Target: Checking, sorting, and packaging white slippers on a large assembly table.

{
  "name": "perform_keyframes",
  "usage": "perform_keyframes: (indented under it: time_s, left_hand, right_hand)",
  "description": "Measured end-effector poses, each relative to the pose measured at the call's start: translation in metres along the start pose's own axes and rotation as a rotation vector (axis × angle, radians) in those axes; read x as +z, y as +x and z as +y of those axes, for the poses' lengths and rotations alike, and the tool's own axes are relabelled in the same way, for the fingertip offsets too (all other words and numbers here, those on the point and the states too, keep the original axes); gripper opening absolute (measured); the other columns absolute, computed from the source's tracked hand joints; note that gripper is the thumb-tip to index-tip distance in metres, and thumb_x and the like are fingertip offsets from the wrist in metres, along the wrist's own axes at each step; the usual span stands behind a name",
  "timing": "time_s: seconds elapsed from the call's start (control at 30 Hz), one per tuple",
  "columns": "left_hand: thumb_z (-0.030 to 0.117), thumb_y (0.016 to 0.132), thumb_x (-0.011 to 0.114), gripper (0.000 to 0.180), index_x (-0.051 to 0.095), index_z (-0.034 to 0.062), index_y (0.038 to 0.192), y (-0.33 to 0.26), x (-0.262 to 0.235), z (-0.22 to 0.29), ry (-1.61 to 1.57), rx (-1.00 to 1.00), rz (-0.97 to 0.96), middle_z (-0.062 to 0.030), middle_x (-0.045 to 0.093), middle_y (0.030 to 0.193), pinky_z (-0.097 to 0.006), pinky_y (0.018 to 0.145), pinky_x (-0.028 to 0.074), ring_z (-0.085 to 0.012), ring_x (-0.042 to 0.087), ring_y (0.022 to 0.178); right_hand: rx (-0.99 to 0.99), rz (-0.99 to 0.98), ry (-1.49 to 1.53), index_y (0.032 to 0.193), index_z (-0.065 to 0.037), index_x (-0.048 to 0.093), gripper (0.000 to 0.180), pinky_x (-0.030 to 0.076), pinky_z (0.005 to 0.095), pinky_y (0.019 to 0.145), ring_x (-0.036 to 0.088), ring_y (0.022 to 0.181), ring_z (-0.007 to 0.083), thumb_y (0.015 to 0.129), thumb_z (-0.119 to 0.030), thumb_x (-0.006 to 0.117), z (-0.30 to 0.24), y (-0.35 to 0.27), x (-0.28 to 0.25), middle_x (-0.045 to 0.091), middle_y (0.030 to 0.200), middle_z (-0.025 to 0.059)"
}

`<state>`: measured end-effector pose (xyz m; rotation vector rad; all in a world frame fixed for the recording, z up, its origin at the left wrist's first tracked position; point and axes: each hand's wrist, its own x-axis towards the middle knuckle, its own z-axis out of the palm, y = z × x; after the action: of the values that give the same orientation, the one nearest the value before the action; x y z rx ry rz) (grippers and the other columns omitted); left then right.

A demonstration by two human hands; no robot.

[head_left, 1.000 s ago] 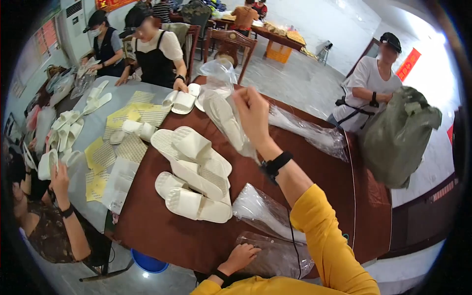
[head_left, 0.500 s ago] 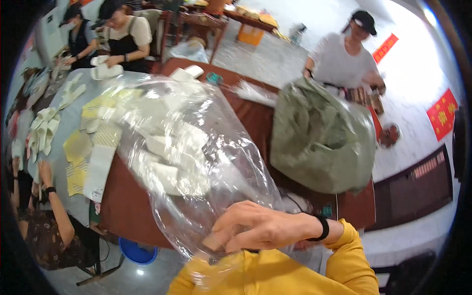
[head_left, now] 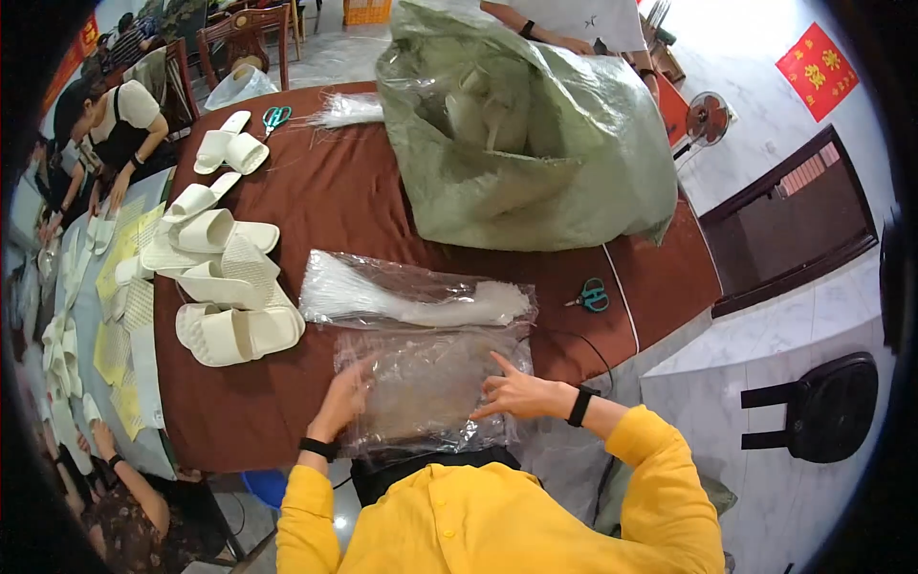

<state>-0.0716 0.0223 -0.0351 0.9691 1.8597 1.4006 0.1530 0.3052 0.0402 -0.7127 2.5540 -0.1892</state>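
Clear plastic bags (head_left: 430,383) lie flat in a crinkled layer at the table's near edge, in front of my body. My left hand (head_left: 342,397) is at their left side, its fingertips blurred and partly lost against the plastic. On the right side my right hand (head_left: 524,394) rests with index finger and thumb spread apart, touching the plastic. Just beyond lies a long clear packet (head_left: 411,295) of thin white plastic strands. White slippers (head_left: 239,330) are heaped to the left of the packet, some overlapping.
A big green woven sack (head_left: 535,172) stands open at the far side, a person's arm (head_left: 545,36) behind it. Teal-handled scissors (head_left: 594,296) lie right; another pair (head_left: 275,119) lies farther back. At left, people work at a grey table (head_left: 164,383) with slippers and yellow sheets.
The large clear bag that was raised over the slippers is now down flat by the near edge. Both my hands are at the plastic. The view has turned, uncovering the slippers.
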Motion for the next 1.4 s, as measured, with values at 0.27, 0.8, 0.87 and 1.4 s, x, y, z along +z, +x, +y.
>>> perform_keyframes:
  time_s: [0.27,0.8,0.87,1.4]
  left_hand:
    - [-0.002,0.082,0.058,0.023,0.064,-0.0007,0.104,-0.011,-0.018,0.135,0.448,0.159,0.475,-0.0145,0.065,0.103,-0.038,0.086,0.050,-0.0302,0.063,0.095]
    - [0.055,0.048,0.087,0.124,0.027,0.0284,0.153,-0.029,0.071,0.041,1.061,0.124,-0.425,-0.0112,0.012,0.162,-0.074,0.110,0.005,-0.0433,0.005,0.148]
    - [0.054,0.048,0.088,0.123,0.028,0.0309,0.153,-0.030,0.071,0.045,1.080,0.110,-0.440,-0.0120,0.012,0.162,-0.074,0.110,0.006,-0.0443,0.005,0.147]
    - [0.033,0.050,0.090,0.117,0.031,0.0347,0.150,-0.033,0.075,0.026,1.172,0.238,-0.322,-0.0124,0.016,0.161,-0.077,0.108,0.008,-0.0452,0.009,0.147]
  right_hand:
    - [-0.120,0.205,0.002,0.122,-0.032,0.064,0.047,0.015,0.0708,0.113,0.055,0.107,0.0175,0.080,-0.010,0.062,0.019,-0.001,0.038,0.064,0.079,-0.0038]
    - [1.121,0.374,0.073,0.107,-0.005,0.068,0.031,0.050,0.0406,0.090,0.062,0.102,0.0327,0.076,-0.009,0.069,-0.026,-0.308,0.007,0.067,0.108,0.0130]
    - [1.110,0.434,-0.019,0.107,-0.006,0.068,0.034,0.048,0.0413,0.093,0.061,0.106,0.0317,0.074,-0.012,0.071,-0.049,-0.290,-0.031,0.067,0.109,0.0117]
    - [0.548,0.256,0.249,0.138,-0.030,0.047,0.068,0.026,0.0664,0.105,0.035,0.137,0.0291,0.075,-0.025,0.073,-0.020,-0.049,0.058,0.040,0.147,0.0072]
